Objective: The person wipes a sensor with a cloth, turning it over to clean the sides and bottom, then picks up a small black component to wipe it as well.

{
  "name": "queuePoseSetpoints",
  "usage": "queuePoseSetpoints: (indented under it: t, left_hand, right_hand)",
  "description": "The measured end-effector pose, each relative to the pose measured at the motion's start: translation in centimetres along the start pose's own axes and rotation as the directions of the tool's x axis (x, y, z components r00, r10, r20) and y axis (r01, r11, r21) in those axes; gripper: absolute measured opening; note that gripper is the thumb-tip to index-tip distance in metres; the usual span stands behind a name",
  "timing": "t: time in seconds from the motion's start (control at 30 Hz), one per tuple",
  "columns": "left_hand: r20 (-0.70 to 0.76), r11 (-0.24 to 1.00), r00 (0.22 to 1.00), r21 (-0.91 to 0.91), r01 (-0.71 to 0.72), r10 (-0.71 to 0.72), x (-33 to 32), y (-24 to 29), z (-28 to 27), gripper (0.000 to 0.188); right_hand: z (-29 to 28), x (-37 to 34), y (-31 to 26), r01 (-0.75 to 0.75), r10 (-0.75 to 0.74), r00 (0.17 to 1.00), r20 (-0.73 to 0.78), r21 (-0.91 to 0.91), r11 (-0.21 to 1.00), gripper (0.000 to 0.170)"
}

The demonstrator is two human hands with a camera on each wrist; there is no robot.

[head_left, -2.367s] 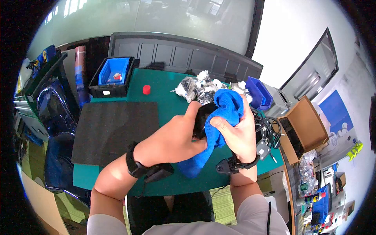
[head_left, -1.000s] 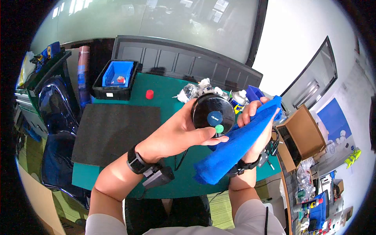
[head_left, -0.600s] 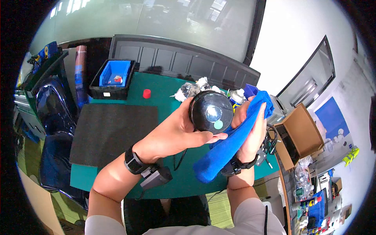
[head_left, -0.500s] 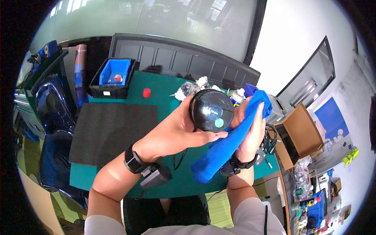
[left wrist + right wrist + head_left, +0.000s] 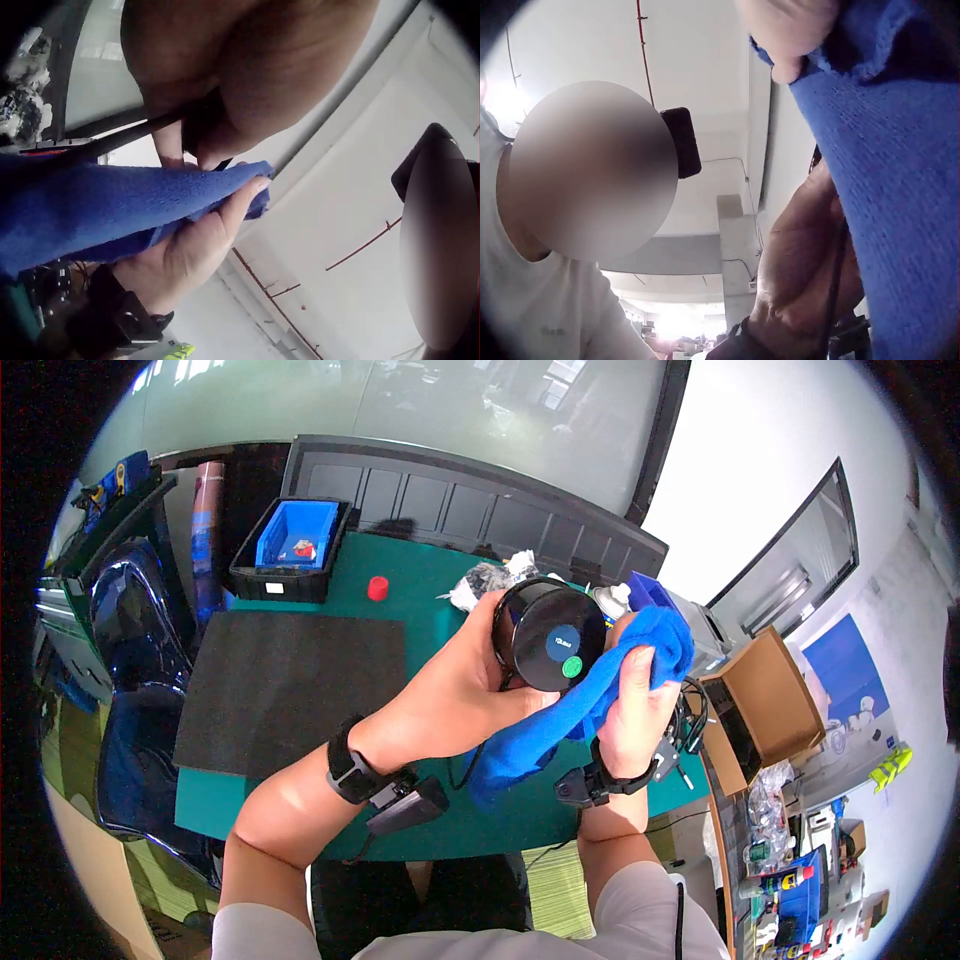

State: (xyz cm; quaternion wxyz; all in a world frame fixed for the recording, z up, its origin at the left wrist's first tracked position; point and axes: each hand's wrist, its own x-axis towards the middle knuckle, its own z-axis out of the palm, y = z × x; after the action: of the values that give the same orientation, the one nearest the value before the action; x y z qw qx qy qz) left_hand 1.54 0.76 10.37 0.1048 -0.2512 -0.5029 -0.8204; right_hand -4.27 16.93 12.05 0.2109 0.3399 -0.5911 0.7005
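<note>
My left hand (image 5: 450, 690) holds a glossy black round device (image 5: 512, 622) up over the table, fingers around its side. Its flat face, with a blue round label and a green dot sticker, is turned toward the head camera. A thin black cord (image 5: 112, 139) crosses below that hand in the left wrist view. My right hand (image 5: 638, 710) grips a blue cloth (image 5: 535, 745), bunched at the top, with its loose end hanging down to the left. The cloth overlaps the device's lower right edge in the head view, and some right fingers are hidden behind it.
On the green table (image 5: 470, 835) lie a dark foam pad (image 5: 290, 690) and a red cap (image 5: 377, 589). A black bin (image 5: 275, 586) with a blue tray stands back left. Wrapped bundles (image 5: 480, 582), a spray can (image 5: 612, 600) and black cables (image 5: 692, 725) sit behind and right.
The device, earlier hidden behind the cloth, came into view and turned, its labelled face showing again now. The right hand moved the cloth off right, then back in against the device's lower edge.
</note>
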Motion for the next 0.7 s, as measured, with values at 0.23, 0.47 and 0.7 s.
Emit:
queuePoseSetpoints:
  t: [0.23, 0.47, 0.7]
  left_hand:
    - [0.039, 0.966, 0.977, 0.143, -0.213, 0.210, 0.0, -0.8, 0.4, 0.089]
    - [0.038, 0.914, 0.966, 0.315, -0.255, 0.257, 0.1, -0.9, 0.0, 0.088]
    - [0.006, 0.738, 0.965, 0.643, -0.205, 0.263, -0.7, -1.5, 0.3, 0.087]
  right_hand:
    - [0.5, 0.5, 0.4, 0.482, -0.342, 0.843, 0.416, -0.299, 0.823, 0.039]
    - [0.2, 0.8, -2.6, 0.009, 0.065, 0.850, 0.522, -0.137, 0.991, 0.083]
    - [1.4, -0.7, -1.8, 0.054, 0.046, 0.912, 0.409, -0.229, 0.972, 0.081]
